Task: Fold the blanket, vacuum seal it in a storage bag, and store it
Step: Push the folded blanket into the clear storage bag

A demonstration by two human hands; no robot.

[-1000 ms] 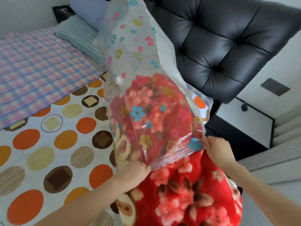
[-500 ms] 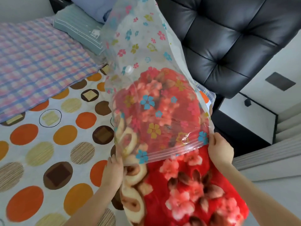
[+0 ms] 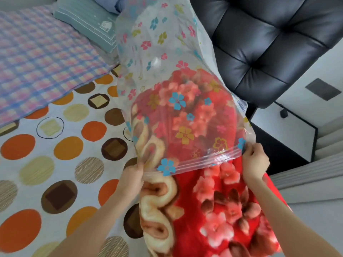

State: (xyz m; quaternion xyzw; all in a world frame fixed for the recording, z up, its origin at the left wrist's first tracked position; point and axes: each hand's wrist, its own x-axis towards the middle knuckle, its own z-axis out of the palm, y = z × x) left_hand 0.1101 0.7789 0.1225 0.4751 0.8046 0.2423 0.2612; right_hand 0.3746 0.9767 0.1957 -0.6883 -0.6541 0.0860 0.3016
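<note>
Gripping the zip edge of the clear, flower-printed storage bag (image 3: pixel 157 52), the left hand (image 3: pixel 132 178) pinches one corner at about 7 o'clock from the view's centre, fingers curled onto the plastic. The right hand (image 3: pixel 255 162) pinches the opposite corner at about 4 o'clock, fingers bunched on the strip. The red floral blanket (image 3: pixel 219 210), folded into a thick bundle, sits partly inside the bag: its far end shows through the plastic at the centre, and its near end sticks out of the mouth toward 6 o'clock, between the two forearms. The bag's unfilled part reaches toward 12 o'clock. A bed sheet (image 3: pixel 55 164) with orange and brown circles spreads from 7 to 9 o'clock, a pink-and-blue plaid cover (image 3: pixel 37 62) lies at 10 o'clock, and a grey-green pillow (image 3: pixel 89 25) lies at 11 o'clock. A black tufted headboard (image 3: pixel 269 43) fills 1 to 2 o'clock, and a white nightstand (image 3: pixel 289 130) stands at 3 o'clock.
</note>
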